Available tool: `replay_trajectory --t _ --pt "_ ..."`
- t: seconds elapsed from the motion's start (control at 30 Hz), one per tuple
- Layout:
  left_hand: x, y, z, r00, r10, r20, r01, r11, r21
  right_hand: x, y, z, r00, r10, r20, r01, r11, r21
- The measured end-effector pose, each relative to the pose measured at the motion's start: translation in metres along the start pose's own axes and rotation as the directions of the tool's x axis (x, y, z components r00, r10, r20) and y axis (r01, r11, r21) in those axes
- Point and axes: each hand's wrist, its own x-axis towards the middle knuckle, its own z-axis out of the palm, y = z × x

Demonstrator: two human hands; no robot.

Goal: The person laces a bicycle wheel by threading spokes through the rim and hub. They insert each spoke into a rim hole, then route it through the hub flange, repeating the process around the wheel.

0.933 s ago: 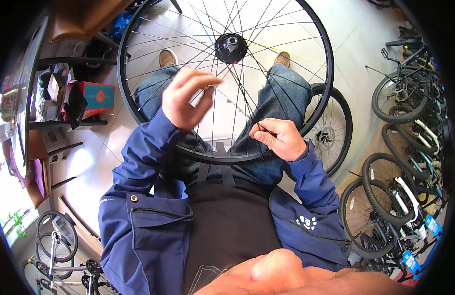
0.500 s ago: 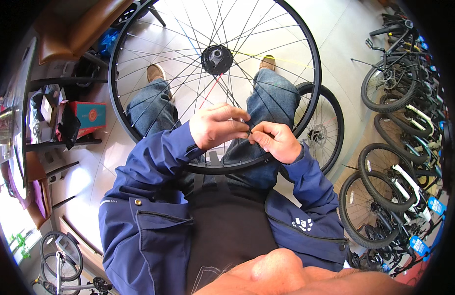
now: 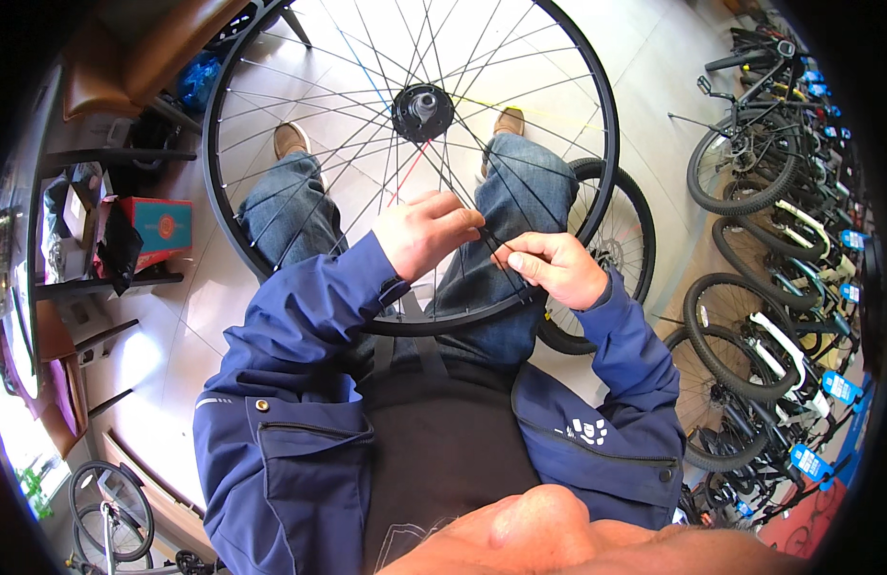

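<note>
On pale tiled floor (image 3: pixel 645 125), two brown shoes (image 3: pixel 291 140) are planted apart, a row of bicycles (image 3: pixel 779 345) is parked at right, and another bicycle (image 3: pixel 108 537) is stood lower left.

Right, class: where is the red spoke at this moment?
In the head view, the red spoke is just left of centre, slanting down and left from the black hub toward the left hand.

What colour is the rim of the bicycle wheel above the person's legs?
Black; the wheel's rim shows best in the head view.
</note>
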Motion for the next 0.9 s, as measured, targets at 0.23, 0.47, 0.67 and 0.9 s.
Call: replay_trajectory --t 0.23,0.47,0.67,0.9 --pt "-0.002 0.004 0.004 0.999 0.027 -0.032 -0.025 0.998 0.063 -0.018 -0.008 -0.013 0.979 -0.043 -0.200 0.016 0.990 -0.137" --pt "-0.007 -0.001 -0.001 0.993 0.095 0.071 -0.105 0.981 0.161 -0.018 -0.017 -0.015 0.994 -0.034 -0.107 -0.008 0.930 -0.368" --pt "-0.006 -0.004 0.000 0.983 0.170 0.064 -0.180 0.955 0.237 -0.010 -0.024 -0.020 0.986 -0.163 0.042 0.160 0.832 -0.530" --pt "-0.007 -0.004 0.000 0.983 0.174 0.050 -0.180 0.968 0.177 -0.008 -0.007 -0.026 0.989 -0.150 0.019 0.146 0.916 -0.373"
